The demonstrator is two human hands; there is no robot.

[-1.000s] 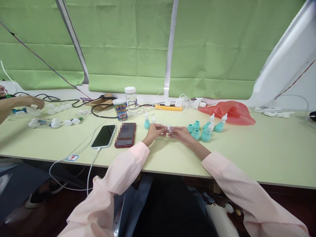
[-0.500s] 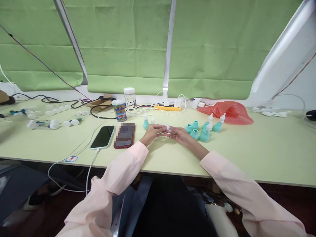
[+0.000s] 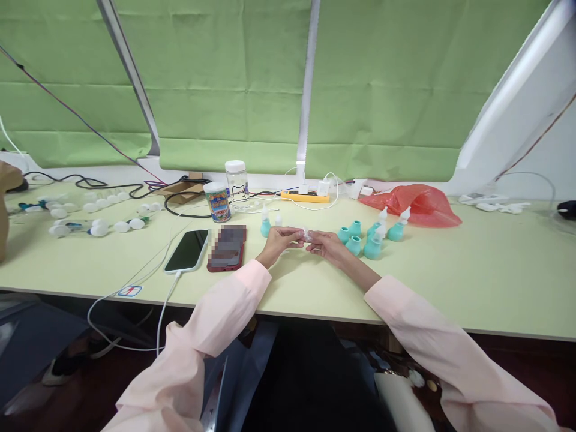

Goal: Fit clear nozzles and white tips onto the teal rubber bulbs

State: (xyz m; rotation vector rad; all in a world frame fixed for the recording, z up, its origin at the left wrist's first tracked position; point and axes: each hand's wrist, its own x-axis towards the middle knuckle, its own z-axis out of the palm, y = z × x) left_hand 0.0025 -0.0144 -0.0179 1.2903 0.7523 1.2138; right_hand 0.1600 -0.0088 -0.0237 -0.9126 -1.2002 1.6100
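Over the middle of the pale table, my left hand (image 3: pixel 281 241) and my right hand (image 3: pixel 327 244) meet, both closed on a small clear plastic piece (image 3: pixel 306 234) between their fingertips. Just behind my left hand stands a teal bulb with a clear tip (image 3: pixel 265 226). A small clear tip (image 3: pixel 279 221) is beside it. To the right of my right hand are open teal bulbs (image 3: pixel 353 245), three of them, and several teal bulbs with clear tips (image 3: pixel 373 247).
A red plastic bag (image 3: pixel 416 205) lies at the back right. Behind my hands is a yellow power strip (image 3: pixel 306 197). A jar (image 3: pixel 237 183), a printed cup (image 3: pixel 218 203) and two phones (image 3: pixel 186 251) are on the left, with white-capped items (image 3: pixel 99 227) farther left.
At the far left edge, a brown shape has come farther into view over the table. My hands keep nearly the same place, with the clear piece turned slightly between them.
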